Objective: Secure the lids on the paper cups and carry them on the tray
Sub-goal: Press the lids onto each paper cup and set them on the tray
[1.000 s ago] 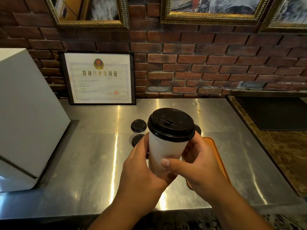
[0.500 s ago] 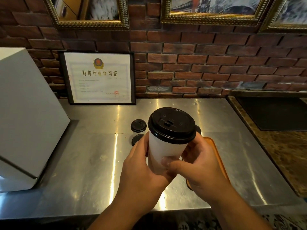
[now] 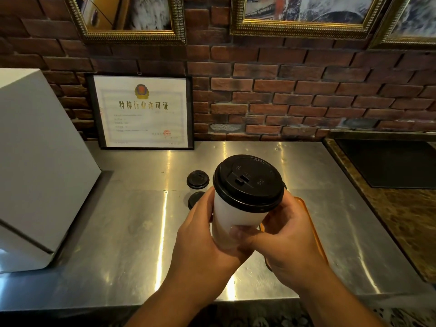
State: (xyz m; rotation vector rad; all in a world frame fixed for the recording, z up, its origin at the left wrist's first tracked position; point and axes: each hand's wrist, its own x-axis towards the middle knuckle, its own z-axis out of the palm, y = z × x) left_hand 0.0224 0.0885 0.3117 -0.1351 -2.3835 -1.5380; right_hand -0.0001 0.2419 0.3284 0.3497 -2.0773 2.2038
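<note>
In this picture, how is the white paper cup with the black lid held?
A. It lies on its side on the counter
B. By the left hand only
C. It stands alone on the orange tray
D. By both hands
D: the left hand and the right hand both wrap around the white paper cup, which is upright with its black lid on.

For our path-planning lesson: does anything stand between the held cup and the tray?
Nothing visible does. The left hand and right hand grip the cup close above the tray, but they hide most of it, so its surface cannot be checked.
</note>
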